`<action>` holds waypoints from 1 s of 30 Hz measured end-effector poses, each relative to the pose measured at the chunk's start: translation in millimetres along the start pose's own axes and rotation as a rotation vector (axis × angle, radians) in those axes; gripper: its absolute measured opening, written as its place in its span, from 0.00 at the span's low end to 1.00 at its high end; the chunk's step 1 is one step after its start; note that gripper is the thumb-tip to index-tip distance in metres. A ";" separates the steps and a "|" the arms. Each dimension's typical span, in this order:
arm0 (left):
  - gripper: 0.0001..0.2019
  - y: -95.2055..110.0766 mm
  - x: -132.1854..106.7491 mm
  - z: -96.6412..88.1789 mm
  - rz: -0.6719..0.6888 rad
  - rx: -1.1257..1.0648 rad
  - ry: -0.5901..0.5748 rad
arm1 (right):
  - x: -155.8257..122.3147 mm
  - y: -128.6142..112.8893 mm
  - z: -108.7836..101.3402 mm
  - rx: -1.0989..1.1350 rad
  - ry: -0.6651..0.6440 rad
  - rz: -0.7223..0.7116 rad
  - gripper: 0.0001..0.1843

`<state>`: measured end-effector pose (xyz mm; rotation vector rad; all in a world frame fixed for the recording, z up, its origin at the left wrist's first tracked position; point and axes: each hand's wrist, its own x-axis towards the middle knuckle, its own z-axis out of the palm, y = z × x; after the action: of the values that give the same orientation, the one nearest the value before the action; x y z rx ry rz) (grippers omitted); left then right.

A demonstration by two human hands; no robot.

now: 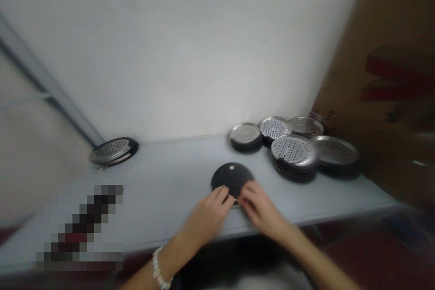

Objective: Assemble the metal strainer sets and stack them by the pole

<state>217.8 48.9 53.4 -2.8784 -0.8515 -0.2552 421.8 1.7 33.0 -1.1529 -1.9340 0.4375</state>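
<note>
A round black disc with a pale round spot near its far edge is on the table in front of me. A bit of shiny metal rim shows at its near edge. My left hand is closed, its thumb and fingers pinching that near edge. Just to the right, my right hand pinches the same edge, fingertips close to those of the left. Any small part between the fingertips is hidden. Beyond the right hand stands a stack of round metal graters with black undersides.
More round graters stand at the back right, among them a grater stack and a wide grater. Another grater pile lies at the back left. A cardboard box rises at the right, a white wall behind. A blurred-out patch covers the table's left.
</note>
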 end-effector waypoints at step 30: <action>0.18 2.5 11.2 -13.6 -0.093 -0.068 -0.155 | 6.2 5.6 -0.9 -0.006 -0.046 -0.069 0.16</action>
<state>226.8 50.4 68.7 -2.9560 -1.0234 -0.0714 424.1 9.8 32.8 -1.0844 -2.0095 0.4244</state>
